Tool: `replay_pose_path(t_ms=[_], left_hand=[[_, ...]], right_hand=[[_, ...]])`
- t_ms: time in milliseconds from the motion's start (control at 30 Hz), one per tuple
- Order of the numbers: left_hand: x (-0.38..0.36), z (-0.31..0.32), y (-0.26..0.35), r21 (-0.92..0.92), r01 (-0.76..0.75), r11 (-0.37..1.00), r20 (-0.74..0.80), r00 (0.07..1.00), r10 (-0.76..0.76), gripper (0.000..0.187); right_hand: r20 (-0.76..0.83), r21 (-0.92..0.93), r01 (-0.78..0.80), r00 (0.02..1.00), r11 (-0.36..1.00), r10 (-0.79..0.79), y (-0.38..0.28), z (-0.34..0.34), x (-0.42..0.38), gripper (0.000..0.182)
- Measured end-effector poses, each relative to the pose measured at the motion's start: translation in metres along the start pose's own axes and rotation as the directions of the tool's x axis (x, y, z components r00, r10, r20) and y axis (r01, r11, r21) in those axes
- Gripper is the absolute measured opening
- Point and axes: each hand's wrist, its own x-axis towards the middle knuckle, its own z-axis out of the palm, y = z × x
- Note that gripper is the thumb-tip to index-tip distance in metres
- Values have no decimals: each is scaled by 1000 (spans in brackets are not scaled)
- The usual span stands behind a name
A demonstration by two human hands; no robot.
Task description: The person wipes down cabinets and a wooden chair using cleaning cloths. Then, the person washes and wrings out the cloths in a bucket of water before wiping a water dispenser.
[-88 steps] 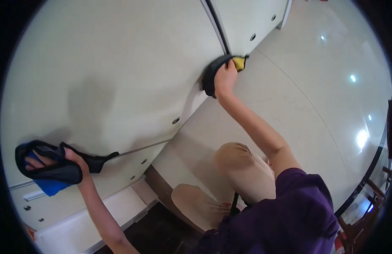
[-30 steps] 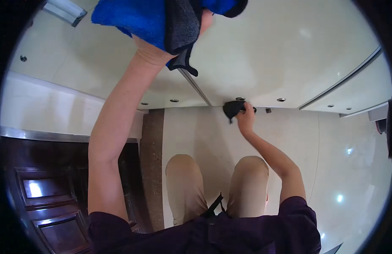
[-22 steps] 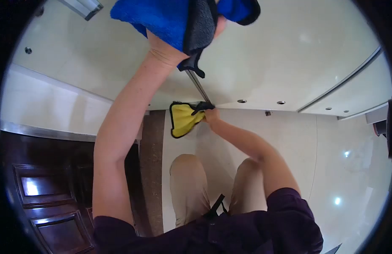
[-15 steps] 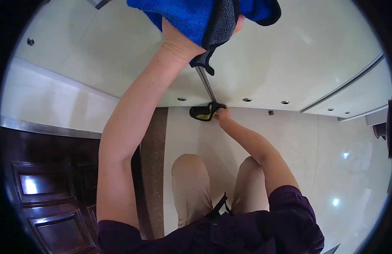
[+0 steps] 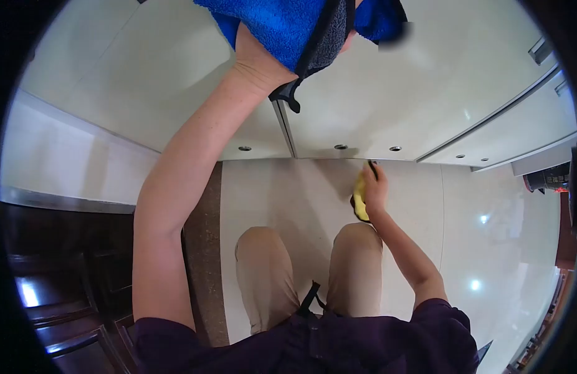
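At the top of the view my left hand (image 5: 262,57) is raised against the pale cabinet front, wrapped in a blue and grey microfiber cloth (image 5: 270,28) with black edging. The cloth hides most of its fingers. Lower down, my right hand (image 5: 376,189) grips a smaller yellow cloth (image 5: 359,198) with a black border. This cloth hangs folded in front of my knee, just out from the bottom edge of the cabinet.
Glossy cabinet doors (image 5: 419,81) with small round metal fittings stand in front of me. A dark panelled door (image 5: 58,293) is on the left. Below lies a shiny tiled floor (image 5: 413,199) with a brown strip (image 5: 204,268). Dark items (image 5: 547,179) sit at the far right.
My right hand has drawn the yellow cloth away from the cabinet's bottom edge, to the right and toward me. The left hand stays up with the blue cloth. The view has shifted slightly right.
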Motion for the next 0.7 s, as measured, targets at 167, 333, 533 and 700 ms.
replay_pose_path(t_ms=[167, 333, 533, 700], left_hand=[[-4, -6, 6, -64, 52, 997, 73, 996, -47, 69], [-10, 6, 3, -84, 35, 996, 44, 999, -32, 70], [-9, -2, 3, -132, 74, 989, 72, 995, -65, 69], [-7, 2, 1, -41, 53, 998, 38, 998, -51, 68]], right_hand=[[262, 625, -191, 965, 757, 27, -28, 57, 7, 26], [493, 792, -476, 868, 383, 60, -23, 62, 9, 30], [453, 785, -463, 882, 412, 127, -24, 89, 6, 31], [131, -131, 516, 856, 847, -501, 3, 80, 18, 54]])
